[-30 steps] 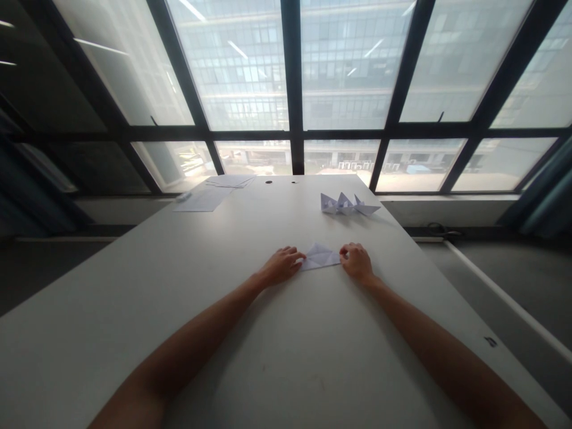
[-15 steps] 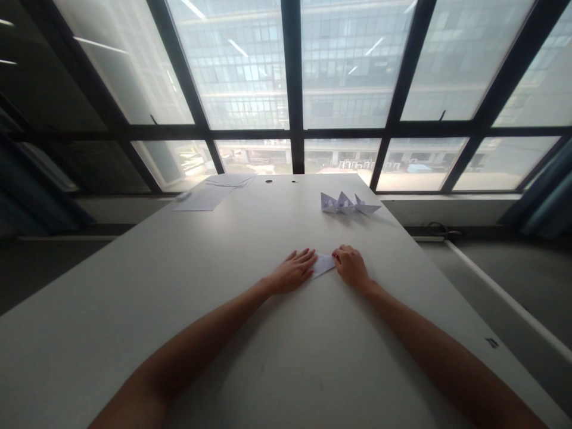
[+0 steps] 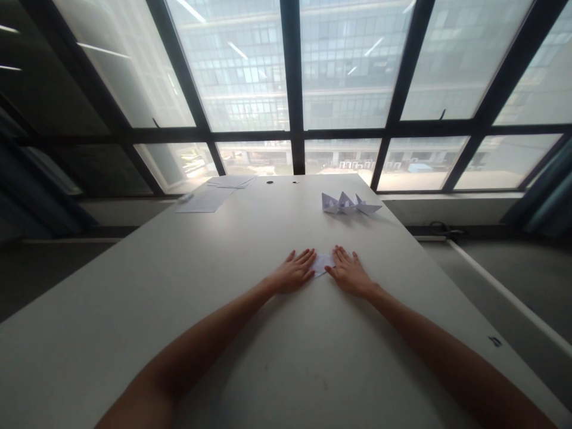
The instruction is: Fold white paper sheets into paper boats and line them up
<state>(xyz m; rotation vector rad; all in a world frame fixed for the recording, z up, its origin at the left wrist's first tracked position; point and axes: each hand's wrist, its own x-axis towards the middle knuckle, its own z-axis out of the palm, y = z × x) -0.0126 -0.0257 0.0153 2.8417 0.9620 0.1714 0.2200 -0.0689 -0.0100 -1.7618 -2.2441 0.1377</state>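
Observation:
A small folded sheet of white paper (image 3: 322, 264) lies on the white table (image 3: 187, 274), between my two hands. My left hand (image 3: 295, 271) rests flat over its left part, fingers stretched out. Over the right part lies my right hand (image 3: 349, 271), also flat with its fingers spread. Both hands cover the ends of the paper, so its full outline is hidden. Beyond my right hand stand three folded paper boats (image 3: 346, 204) in a row, close together.
Several loose white sheets (image 3: 201, 199) lie at the far left of the table. Two small dark round spots, one of them a hole (image 3: 269, 182), mark the far edge. A dark clip-like mark (image 3: 495, 341) is near the right edge. Large windows (image 3: 250, 65) rise behind.
My right hand has gone from pinching the paper's right end to lying flat on it with fingers spread. My left hand has stayed in place on the paper.

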